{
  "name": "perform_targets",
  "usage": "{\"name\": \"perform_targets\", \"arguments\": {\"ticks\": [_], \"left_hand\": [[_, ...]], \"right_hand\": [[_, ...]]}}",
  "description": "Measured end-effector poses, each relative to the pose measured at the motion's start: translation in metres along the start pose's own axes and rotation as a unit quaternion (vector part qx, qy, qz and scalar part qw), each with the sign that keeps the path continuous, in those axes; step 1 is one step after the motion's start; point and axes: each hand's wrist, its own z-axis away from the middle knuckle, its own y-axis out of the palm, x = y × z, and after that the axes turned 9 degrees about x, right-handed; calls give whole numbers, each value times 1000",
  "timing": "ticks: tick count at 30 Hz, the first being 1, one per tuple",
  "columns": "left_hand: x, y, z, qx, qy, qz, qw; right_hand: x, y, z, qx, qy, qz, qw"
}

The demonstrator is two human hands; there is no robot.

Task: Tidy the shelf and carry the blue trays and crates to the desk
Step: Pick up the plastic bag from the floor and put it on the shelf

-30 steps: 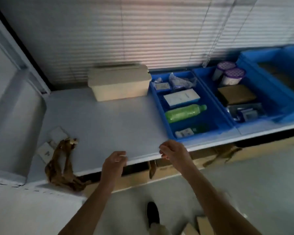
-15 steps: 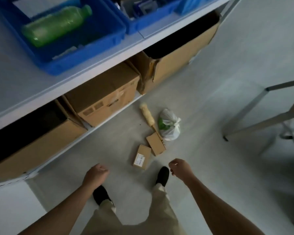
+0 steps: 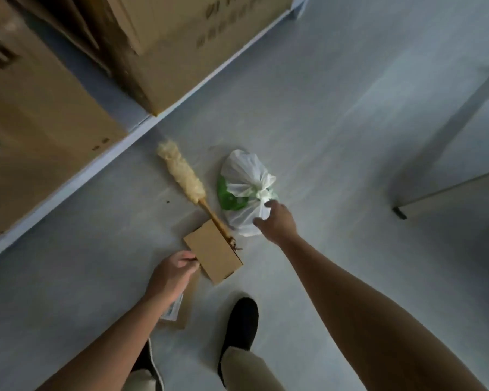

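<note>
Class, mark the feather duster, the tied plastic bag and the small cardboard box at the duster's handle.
feather duster (image 3: 181,172): head view, fluffy head.
plastic bag (image 3: 242,172): head view, white upper side.
cardboard box (image 3: 213,251): head view, middle of top face.

Storeroom or office storage area. Evidence: large cardboard boxes (image 3: 40,108) packed on a low white shelf (image 3: 96,162), bare grey floor (image 3: 336,122), slanted metal table legs (image 3: 446,131) at right, small carton (image 3: 213,251) loose on floor.

Left hand (image 3: 175,270) curled low, right hand (image 3: 277,221) outstretched and splayed.
</note>
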Motion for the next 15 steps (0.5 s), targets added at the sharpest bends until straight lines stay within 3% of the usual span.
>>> {"name": "perform_targets", "arguments": {"ticks": [3, 7, 11, 15], "left_hand": [[26, 19, -87, 11, -4, -13, 1000], [51, 30, -153, 3, -25, -10, 1000], [39, 35, -144, 32, -43, 14, 998], [-8, 32, -83, 35, -39, 79, 995]], "right_hand": [[-12, 22, -105, -63, 5, -59, 996], [-23, 53, -179, -73, 16, -162, 984], [-14, 33, -151, -135, -15, -206, 969], [20, -15, -54, -132, -94, -239, 957]]}}
